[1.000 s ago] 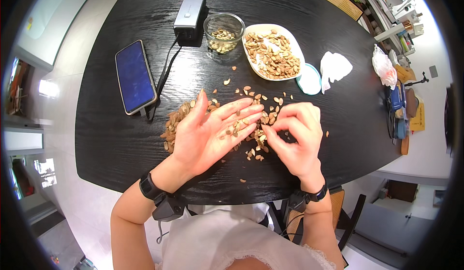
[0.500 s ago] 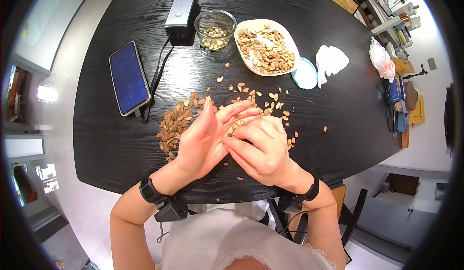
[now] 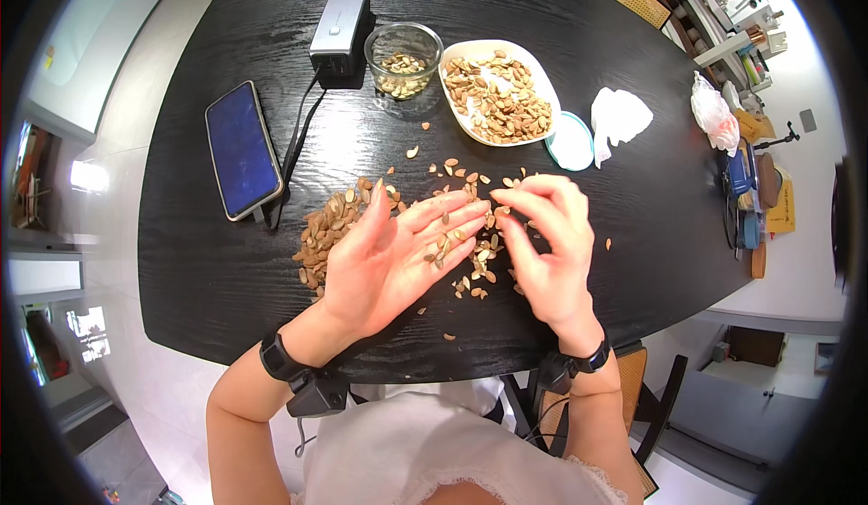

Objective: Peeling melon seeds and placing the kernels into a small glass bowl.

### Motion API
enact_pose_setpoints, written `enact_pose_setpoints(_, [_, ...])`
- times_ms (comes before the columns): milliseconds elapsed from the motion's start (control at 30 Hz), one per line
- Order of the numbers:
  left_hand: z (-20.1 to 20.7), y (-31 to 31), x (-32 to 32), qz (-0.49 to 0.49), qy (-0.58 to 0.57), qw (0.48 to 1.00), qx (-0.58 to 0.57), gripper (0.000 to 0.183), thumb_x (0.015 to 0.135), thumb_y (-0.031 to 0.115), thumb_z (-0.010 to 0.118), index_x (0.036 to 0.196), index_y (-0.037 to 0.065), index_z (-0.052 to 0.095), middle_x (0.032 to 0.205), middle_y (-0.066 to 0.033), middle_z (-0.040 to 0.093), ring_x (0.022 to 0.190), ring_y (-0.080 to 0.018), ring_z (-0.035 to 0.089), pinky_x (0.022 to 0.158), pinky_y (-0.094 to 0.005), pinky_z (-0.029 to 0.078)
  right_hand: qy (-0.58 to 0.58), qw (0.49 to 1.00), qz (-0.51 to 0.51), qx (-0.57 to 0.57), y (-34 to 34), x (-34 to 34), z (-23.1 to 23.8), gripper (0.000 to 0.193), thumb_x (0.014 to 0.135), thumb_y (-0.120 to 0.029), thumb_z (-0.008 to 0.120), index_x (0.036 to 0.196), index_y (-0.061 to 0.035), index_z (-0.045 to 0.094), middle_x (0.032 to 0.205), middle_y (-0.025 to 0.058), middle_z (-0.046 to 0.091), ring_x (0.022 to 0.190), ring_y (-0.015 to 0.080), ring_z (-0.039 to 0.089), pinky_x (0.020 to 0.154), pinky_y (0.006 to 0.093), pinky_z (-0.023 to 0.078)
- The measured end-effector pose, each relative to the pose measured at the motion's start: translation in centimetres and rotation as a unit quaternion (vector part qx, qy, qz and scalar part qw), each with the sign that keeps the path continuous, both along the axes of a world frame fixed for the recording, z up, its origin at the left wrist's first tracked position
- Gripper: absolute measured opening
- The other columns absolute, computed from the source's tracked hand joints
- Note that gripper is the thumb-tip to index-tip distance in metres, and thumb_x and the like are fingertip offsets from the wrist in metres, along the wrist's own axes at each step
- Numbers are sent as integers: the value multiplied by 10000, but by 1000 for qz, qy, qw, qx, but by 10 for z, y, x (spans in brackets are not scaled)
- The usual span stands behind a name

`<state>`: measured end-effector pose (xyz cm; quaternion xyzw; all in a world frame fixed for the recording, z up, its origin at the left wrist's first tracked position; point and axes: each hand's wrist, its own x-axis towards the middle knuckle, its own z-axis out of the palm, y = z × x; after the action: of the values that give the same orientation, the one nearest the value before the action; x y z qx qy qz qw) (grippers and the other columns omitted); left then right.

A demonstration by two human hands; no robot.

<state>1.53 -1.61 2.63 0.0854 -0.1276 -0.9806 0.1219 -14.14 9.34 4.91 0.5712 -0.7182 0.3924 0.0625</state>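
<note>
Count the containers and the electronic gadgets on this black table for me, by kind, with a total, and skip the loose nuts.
Glass bowl with kernels: 1
White oval dish of nuts: 1
Round pale blue lid: 1
Phone, screen up: 1
Grey power box with cable: 1
Total: 5

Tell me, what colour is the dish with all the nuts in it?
White. The dish shows best in the head view, beside the glass bowl.
</note>
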Motion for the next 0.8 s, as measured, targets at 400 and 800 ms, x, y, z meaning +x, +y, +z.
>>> enact_pose_setpoints(400, [-3,6,0,-10,-13,1000,-24,769,979,550,270,1394,-98,269,1416,-189,363,1308,-242,377,1113,-373,279,-106,987,112,51,-3,13,-8,54,756,-37,690,790,-50,651,812,43,619,760,226,562,732,336,385])
enact_pose_setpoints(800, [-7,-7,3,71,-97,990,-70,279,985,293,435,857,49,479,886,-104,498,850,-223,506,821,-335,428,-238,965,-94,55,10,-42,-10,115,770,-46,728,732,10,634,699,36,605,654,102,566,626,246,450])
